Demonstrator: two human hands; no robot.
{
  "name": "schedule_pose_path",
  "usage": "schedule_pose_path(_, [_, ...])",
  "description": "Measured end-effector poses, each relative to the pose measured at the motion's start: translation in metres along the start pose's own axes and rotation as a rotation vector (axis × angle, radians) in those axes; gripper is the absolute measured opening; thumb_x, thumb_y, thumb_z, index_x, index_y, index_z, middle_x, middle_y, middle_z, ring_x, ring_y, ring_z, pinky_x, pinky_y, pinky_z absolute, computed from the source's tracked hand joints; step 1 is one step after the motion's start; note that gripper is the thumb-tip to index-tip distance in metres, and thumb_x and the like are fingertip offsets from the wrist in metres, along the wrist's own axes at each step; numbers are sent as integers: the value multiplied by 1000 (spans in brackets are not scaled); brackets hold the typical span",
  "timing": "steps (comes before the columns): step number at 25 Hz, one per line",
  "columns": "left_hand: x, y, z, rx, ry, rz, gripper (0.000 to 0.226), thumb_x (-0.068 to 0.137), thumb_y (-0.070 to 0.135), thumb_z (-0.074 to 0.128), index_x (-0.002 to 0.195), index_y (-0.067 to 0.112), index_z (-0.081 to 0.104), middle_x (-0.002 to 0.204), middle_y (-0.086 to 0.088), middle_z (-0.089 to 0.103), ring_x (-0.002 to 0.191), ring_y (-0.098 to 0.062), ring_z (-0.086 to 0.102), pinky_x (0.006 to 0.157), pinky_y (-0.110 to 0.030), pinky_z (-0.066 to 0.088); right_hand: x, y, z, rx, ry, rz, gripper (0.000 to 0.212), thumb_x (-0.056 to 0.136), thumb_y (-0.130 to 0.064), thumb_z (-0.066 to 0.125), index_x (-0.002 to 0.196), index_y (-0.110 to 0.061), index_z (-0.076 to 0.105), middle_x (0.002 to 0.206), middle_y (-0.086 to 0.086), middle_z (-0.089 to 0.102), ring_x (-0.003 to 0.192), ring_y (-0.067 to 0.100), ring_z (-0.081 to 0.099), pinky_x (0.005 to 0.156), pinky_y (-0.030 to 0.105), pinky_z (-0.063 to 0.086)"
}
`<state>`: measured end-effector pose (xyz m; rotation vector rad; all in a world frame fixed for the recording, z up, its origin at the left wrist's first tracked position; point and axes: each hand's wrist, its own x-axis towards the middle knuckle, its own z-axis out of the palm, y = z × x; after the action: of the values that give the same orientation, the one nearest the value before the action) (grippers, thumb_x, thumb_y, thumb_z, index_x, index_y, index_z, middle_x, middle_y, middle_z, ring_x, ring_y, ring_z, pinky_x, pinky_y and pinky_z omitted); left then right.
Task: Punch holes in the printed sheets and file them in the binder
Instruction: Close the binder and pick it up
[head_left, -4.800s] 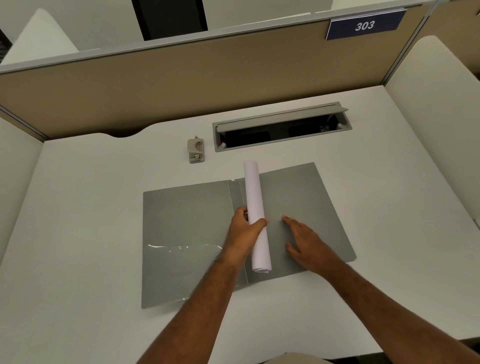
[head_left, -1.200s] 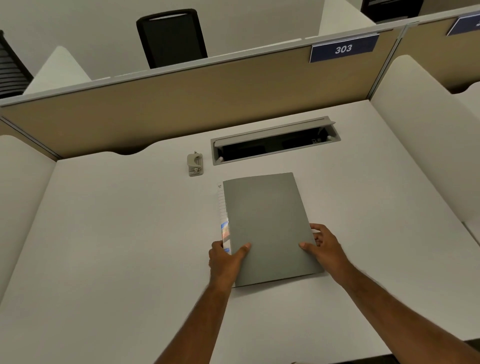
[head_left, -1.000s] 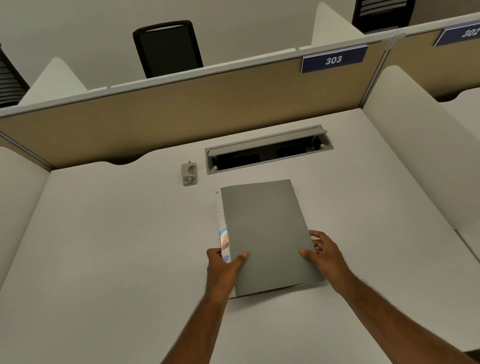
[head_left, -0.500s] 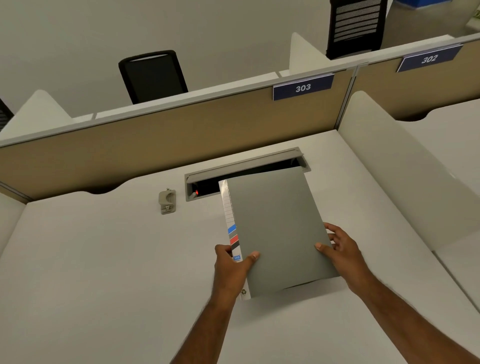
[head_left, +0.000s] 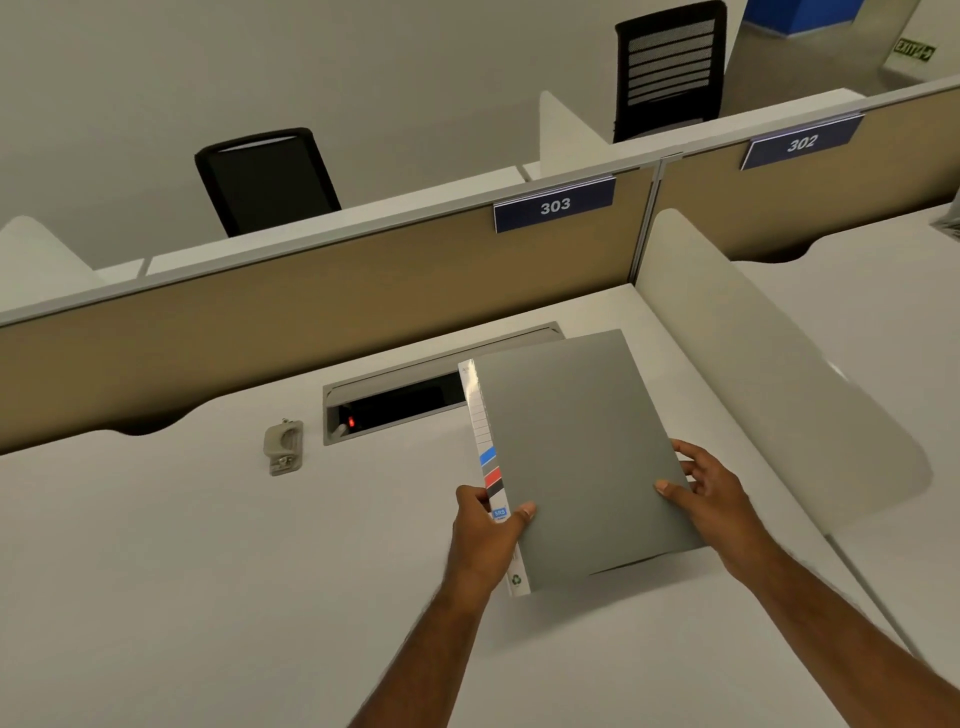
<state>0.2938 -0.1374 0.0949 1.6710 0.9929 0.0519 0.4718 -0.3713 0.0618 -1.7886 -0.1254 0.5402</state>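
Note:
A closed grey binder (head_left: 576, 457) is held tilted above the white desk (head_left: 182, 571), its white spine with blue, red and grey stripes facing left. My left hand (head_left: 485, 540) grips the spine near its lower end, thumb on the cover. My right hand (head_left: 711, 499) holds the binder's right edge, thumb on top. The sheets are hidden inside the binder. A small beige hole punch (head_left: 283, 447) lies on the desk, left of the binder and well apart from both hands.
An open cable tray (head_left: 395, 402) is set into the desk behind the binder. A tan partition (head_left: 311, 306) with the sign 303 closes the back. A white side divider (head_left: 769, 374) stands to the right. Black chairs stand beyond the partition.
The open binder with a rolled sheet on it was closed. Both hands then lifted the closed binder off the desk and carried it up and to the right. The view has tilted upward.

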Motion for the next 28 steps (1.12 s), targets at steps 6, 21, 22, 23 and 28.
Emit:
schedule_pose_path(6, [21, 5, 32, 52, -64, -53, 47, 91, 40, 74, 117, 19, 40, 109, 1, 61, 84, -15, 70, 64, -20, 54, 27, 8, -24, -42, -4, 41, 54, 90, -9, 72, 136, -30, 55, 116, 4, 68, 102, 27, 68, 79, 34, 52])
schedule_pose_path(21, [59, -11, 67, 66, -86, -114, 47, 84, 45, 80, 105, 21, 46, 100, 2, 66, 90, -13, 70, 83, -35, 61, 53, 26, -37, -170, -9, 155, 60, 91, -4, 70, 146, -13, 49, 137, 8, 60, 118, 20, 58, 100, 30, 44])
schedule_pose_path(22, [61, -10, 67, 67, -87, -111, 47, 84, 45, 80, 105, 21, 46, 100, 1, 66, 90, -14, 70, 83, -35, 61, 55, 25, -37, -174, -9, 153, 61, 91, -4, 69, 148, -11, 47, 140, 8, 57, 119, 19, 56, 101, 29, 42])
schedule_pose_path(23, [63, -9, 68, 66, -89, -111, 47, 84, 46, 80, 105, 21, 46, 101, 1, 66, 90, -14, 70, 82, -34, 61, 56, 23, -37, -186, -9, 162, 61, 92, -4, 69, 148, -10, 46, 142, 8, 55, 121, 18, 55, 101, 28, 40])
schedule_pose_path(28, [70, -5, 70, 59, -88, -108, 49, 83, 47, 80, 105, 20, 46, 102, 0, 67, 90, -14, 70, 80, -33, 60, 65, 19, -37, -245, 8, 187, 62, 93, -8, 68, 150, -10, 43, 149, 12, 50, 135, 29, 50, 102, 26, 37])
